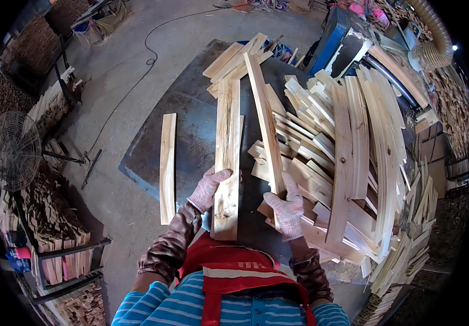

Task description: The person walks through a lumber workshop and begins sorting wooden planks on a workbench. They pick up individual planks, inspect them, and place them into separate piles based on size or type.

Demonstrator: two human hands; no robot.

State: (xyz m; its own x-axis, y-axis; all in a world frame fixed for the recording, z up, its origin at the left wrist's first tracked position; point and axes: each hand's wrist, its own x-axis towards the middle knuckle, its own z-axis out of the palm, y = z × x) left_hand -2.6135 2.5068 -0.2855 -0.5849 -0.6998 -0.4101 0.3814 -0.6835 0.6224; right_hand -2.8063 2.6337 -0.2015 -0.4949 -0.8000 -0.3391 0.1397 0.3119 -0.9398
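Both my hands wear pale knitted gloves. My left hand (211, 188) is closed around the left edge of a long wooden board (227, 157), its thumb on the top face. That board has dark grain streaks and points away from me, its near end by my apron. In my right hand (287, 209) is the near end of a narrower plank (263, 114), which slants up and away to the left. The far ends of the two boards come close together. Left of my left hand, a shorter strip (167, 168) lies on the dark metal table (153, 144).
A large jumbled pile of boards (343, 157) covers the table's right side. A few boards (234, 60) lie at its far edge. Past the left edge stand a wire-caged fan (14, 149) and stacked wood (63, 233). A cable (150, 41) crosses the floor.
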